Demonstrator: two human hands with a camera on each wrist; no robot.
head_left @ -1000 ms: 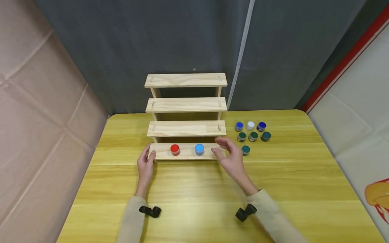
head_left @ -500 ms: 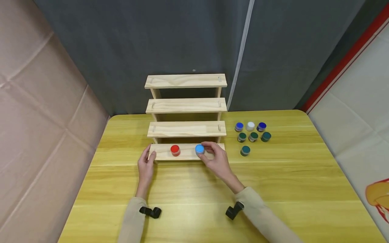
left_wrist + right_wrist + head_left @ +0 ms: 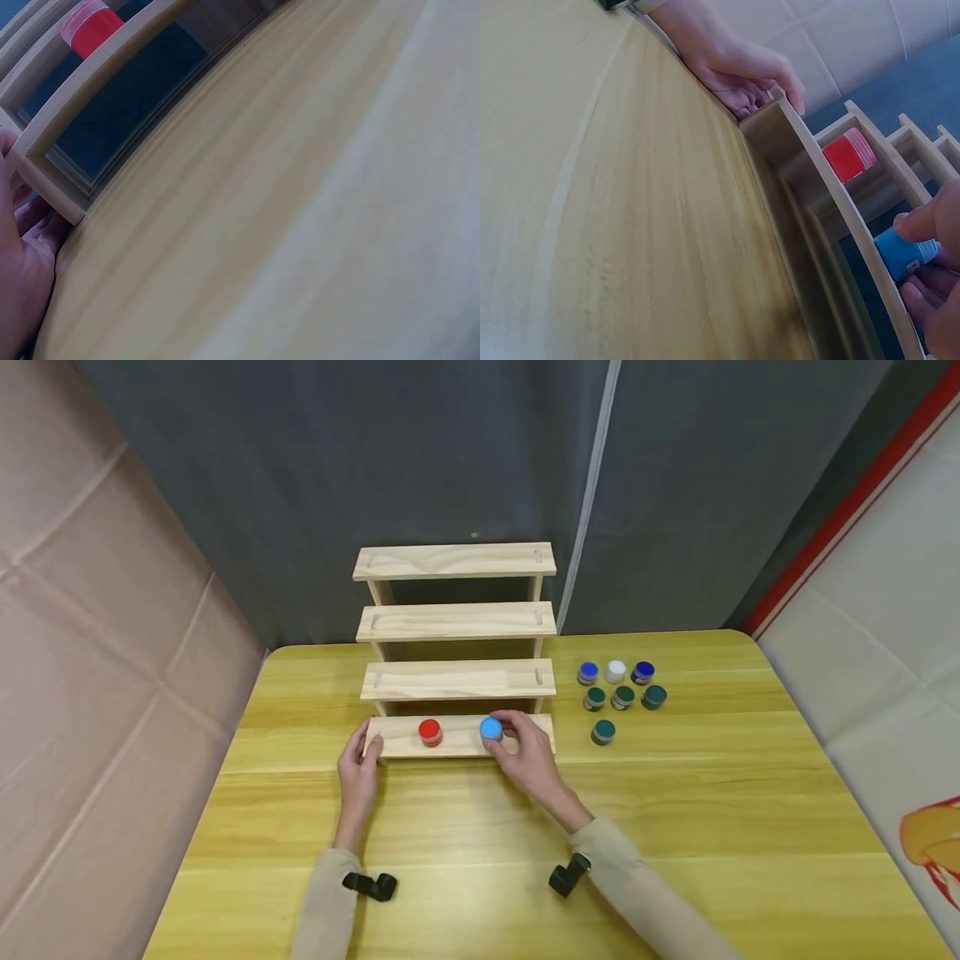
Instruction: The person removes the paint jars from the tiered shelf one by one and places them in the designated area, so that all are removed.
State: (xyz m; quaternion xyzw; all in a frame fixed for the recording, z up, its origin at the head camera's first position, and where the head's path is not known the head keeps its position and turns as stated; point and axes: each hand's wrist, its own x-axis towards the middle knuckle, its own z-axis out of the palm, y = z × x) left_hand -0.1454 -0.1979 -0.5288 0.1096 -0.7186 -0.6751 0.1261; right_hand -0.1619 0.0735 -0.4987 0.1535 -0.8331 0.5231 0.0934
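Observation:
A stepped wooden shelf (image 3: 459, 680) stands at the back of the table. On its lowest step sit a red paint jar (image 3: 431, 732) and, to the right, a light blue paint jar (image 3: 491, 728). My right hand (image 3: 531, 764) pinches the light blue jar between thumb and fingers; in the right wrist view, that jar (image 3: 901, 253) rests upright on the board. At the step's left end, my left hand (image 3: 357, 779) grips the board, thumb on top and fingers around the side. The left wrist view shows only part of this hand (image 3: 26, 277).
Right of the shelf, several paint jars stand on the table: two with blue lids, one white jar (image 3: 616, 672), and several dark green ones, the nearest green jar (image 3: 603, 732) standing apart. A dark curtain (image 3: 337, 485) hangs behind the table (image 3: 465, 860).
My right hand has moved left from the step's right end to the light blue jar and now pinches it. The left hand has kept its grip on the shelf.

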